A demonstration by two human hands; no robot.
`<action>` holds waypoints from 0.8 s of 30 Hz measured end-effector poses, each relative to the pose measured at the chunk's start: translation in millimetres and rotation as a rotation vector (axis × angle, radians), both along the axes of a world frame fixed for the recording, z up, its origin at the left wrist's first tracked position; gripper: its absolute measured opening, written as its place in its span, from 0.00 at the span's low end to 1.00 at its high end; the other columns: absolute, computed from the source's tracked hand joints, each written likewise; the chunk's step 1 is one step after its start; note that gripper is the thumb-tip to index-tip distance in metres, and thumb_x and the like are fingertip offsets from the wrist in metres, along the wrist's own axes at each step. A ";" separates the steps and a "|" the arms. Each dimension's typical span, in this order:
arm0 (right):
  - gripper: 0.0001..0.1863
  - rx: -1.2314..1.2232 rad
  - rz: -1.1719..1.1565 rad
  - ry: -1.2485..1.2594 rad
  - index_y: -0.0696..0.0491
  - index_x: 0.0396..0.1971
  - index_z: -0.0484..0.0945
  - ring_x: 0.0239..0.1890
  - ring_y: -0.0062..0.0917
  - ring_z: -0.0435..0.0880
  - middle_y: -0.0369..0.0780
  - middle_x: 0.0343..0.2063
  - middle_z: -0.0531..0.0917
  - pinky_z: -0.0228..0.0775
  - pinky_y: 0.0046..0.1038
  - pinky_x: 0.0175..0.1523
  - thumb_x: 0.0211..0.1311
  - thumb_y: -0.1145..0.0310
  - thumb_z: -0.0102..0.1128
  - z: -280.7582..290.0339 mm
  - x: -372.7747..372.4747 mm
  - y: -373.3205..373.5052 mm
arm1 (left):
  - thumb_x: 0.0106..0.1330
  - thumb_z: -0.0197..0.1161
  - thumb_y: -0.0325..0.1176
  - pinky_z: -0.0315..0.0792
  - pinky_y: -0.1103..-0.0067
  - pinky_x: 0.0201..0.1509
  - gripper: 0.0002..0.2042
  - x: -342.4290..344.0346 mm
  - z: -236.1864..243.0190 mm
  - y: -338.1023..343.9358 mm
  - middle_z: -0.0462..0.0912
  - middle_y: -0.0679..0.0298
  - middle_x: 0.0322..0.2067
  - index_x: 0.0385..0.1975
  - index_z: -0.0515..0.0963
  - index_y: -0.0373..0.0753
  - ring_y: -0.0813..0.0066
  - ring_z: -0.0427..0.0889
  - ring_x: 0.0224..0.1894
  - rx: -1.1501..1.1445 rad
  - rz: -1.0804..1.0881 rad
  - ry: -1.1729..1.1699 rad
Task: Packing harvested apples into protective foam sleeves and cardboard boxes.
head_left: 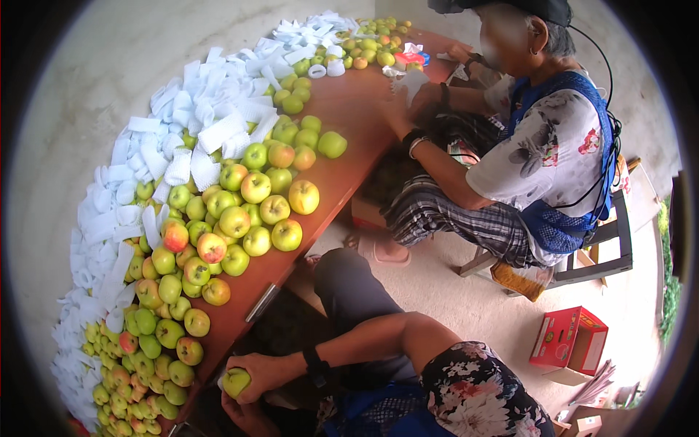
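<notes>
A yellow-green apple [236, 382] sits in the fingers of my right hand [258, 375], low in the view by the table's near edge; a dark band is on that wrist. Just below it, my left hand [247, 416] is curled close under the apple. Its fingers are partly hidden, and what they hold cannot be made out. A sliver of white shows beside the apple. Closest to my hands on the table are loose green and reddish apples [169, 333], heaped several deep along the edge.
White foam net sleeves [196, 102] are piled behind the apples on the reddish-brown table [349, 102]. Across from me, a seated person [539, 146] handles a white piece of foam netting [412, 84]. An open red carton [564, 342] stands on the floor [466, 320] at right.
</notes>
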State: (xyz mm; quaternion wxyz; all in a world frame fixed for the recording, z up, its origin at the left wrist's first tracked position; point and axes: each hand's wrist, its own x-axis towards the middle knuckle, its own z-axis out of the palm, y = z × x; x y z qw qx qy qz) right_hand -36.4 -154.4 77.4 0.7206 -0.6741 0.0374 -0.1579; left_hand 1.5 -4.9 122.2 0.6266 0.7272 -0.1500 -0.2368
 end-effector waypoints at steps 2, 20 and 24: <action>0.32 0.163 0.057 0.048 0.62 0.44 0.69 0.40 0.28 0.79 0.44 0.35 0.79 0.71 0.26 0.45 0.44 0.54 0.67 -5.8 3.2 1.6 | 0.67 0.54 0.35 0.69 0.72 0.54 0.22 1.6 -5.3 2.9 0.66 0.53 0.55 0.57 0.59 0.32 0.63 0.71 0.53 -0.005 0.018 0.061; 0.31 0.313 0.145 0.118 0.60 0.46 0.70 0.43 0.26 0.76 0.43 0.39 0.77 0.68 0.26 0.48 0.45 0.55 0.66 0.9 -3.8 6.2 | 0.58 0.59 0.25 0.72 0.78 0.46 0.18 32.7 -79.7 8.7 0.72 0.62 0.42 0.47 0.65 0.34 0.74 0.75 0.42 -0.108 0.030 -0.091; 0.34 0.350 0.282 0.028 0.59 0.49 0.66 0.41 0.26 0.76 0.41 0.40 0.75 0.71 0.27 0.45 0.45 0.57 0.67 -2.9 -1.4 6.4 | 0.61 0.57 0.27 0.73 0.80 0.42 0.10 7.1 -37.9 -14.6 0.74 0.64 0.37 0.39 0.68 0.34 0.78 0.76 0.38 -0.054 0.149 -0.112</action>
